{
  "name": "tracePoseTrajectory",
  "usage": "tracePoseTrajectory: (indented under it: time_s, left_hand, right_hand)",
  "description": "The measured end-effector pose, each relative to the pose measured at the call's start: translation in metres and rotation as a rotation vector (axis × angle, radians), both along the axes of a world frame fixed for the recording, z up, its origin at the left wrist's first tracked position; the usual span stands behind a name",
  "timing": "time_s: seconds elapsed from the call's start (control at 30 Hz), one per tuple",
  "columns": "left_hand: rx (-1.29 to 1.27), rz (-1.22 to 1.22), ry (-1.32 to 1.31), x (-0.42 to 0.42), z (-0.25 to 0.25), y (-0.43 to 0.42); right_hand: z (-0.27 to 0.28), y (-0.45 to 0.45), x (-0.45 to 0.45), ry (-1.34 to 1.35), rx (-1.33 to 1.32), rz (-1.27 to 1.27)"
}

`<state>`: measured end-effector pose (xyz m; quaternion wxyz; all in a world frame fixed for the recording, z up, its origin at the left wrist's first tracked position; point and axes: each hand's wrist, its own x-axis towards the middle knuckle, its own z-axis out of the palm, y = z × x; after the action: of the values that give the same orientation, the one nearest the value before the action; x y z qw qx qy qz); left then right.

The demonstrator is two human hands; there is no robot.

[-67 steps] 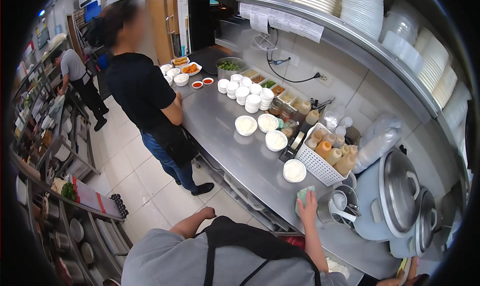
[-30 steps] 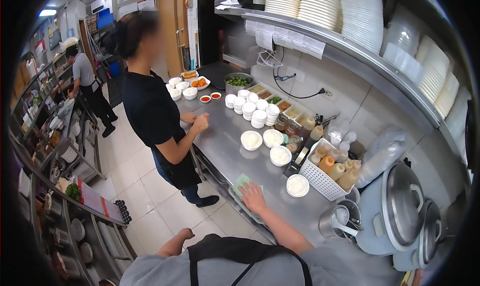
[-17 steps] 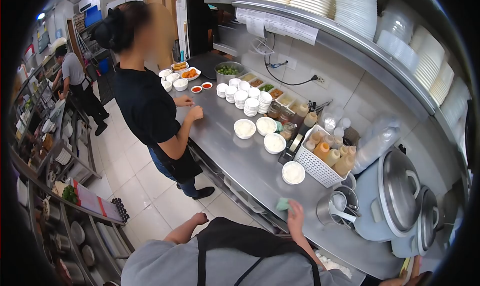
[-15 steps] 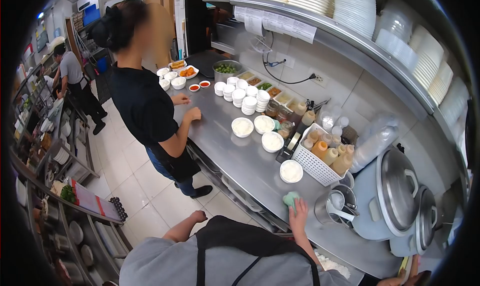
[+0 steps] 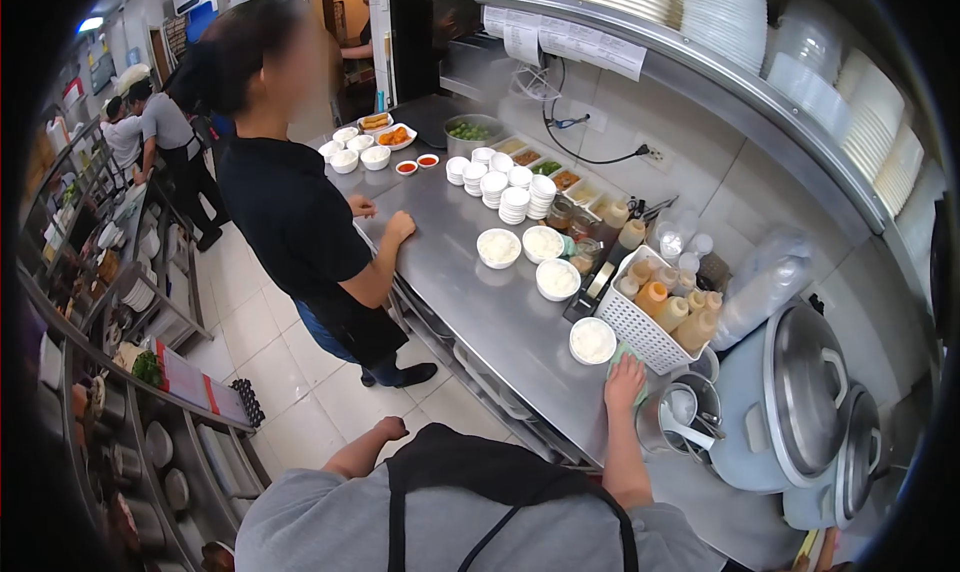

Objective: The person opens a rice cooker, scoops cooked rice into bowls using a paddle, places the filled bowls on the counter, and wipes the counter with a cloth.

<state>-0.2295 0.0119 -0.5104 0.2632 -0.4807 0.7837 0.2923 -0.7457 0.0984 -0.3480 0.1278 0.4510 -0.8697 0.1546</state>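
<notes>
My right hand (image 5: 625,380) presses a pale green cloth (image 5: 628,354) onto the steel counter (image 5: 455,292). The cloth shows partly beyond my fingers, close to a white bowl of rice (image 5: 592,341) and the white basket (image 5: 634,320) of sauce bottles. Away from the counter, at my side over the floor, my left hand (image 5: 393,429) is curled closed with nothing visible in it. Farther up the counter stand three more rice bowls, one of them a front bowl (image 5: 498,248). A metal pot with ladles (image 5: 672,417) is just right of my right hand.
A co-worker in black (image 5: 285,202) stands at the counter's left edge, hands over it. Stacked white cups (image 5: 514,204), sauce dishes (image 5: 428,160) and food plates (image 5: 396,137) sit farther back. Large lidded rice cookers (image 5: 790,402) stand at right; an overhead shelf (image 5: 700,67) holds stacked containers.
My right hand has slid the green cloth forward and right, from in front of the nearest rice bowl to beside the basket. The cloth now lies flatter. My left hand stays closed.
</notes>
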Motion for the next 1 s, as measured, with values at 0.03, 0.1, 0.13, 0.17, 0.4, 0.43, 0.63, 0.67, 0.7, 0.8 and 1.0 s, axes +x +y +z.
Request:
tracePoseTrajectory:
  time_s: [0.03,0.1,0.13,0.17,0.4,0.43,0.63,0.67,0.7,0.8,1.0]
  left_hand:
    - [0.003,0.004,-0.003,0.002,0.000,0.003]
    - [0.024,0.002,0.006,0.005,-0.001,0.006]
    - [0.027,0.005,0.005,0.004,0.003,0.008]
    - [0.021,0.011,-0.007,0.002,0.006,0.010]
    - [-0.008,0.025,0.053,-0.002,0.009,0.012]
    - [-0.010,-0.006,0.041,-0.001,0.006,0.012]
    - [0.014,0.037,0.084,-0.007,0.029,0.014]
    - [0.014,0.034,0.082,-0.008,0.028,0.014]
    - [0.014,-0.006,0.088,-0.009,0.031,0.015]
    - [0.013,-0.080,0.097,-0.016,0.047,0.013]
    - [-0.016,-0.076,0.092,-0.028,0.055,0.005]
  right_hand:
    - [-0.003,-0.001,-0.002,-0.003,0.003,0.004]
    - [-0.010,-0.002,-0.004,0.031,-0.032,-0.002]
    - [-0.010,0.000,-0.004,0.030,-0.028,0.000]
    - [-0.006,0.001,-0.002,0.009,-0.027,0.007]
    - [-0.009,0.019,0.013,-0.009,-0.038,0.043]
    - [-0.006,0.023,0.019,-0.015,-0.032,0.038]
    - [0.008,0.063,0.072,-0.104,-0.181,0.224]
    - [0.024,0.069,0.089,-0.177,-0.185,0.310]
    - [0.030,0.080,0.102,-0.248,-0.191,0.399]
    - [0.024,0.101,0.125,-0.448,-0.173,0.589]
    - [0.077,0.093,0.100,-0.542,-0.367,0.391]
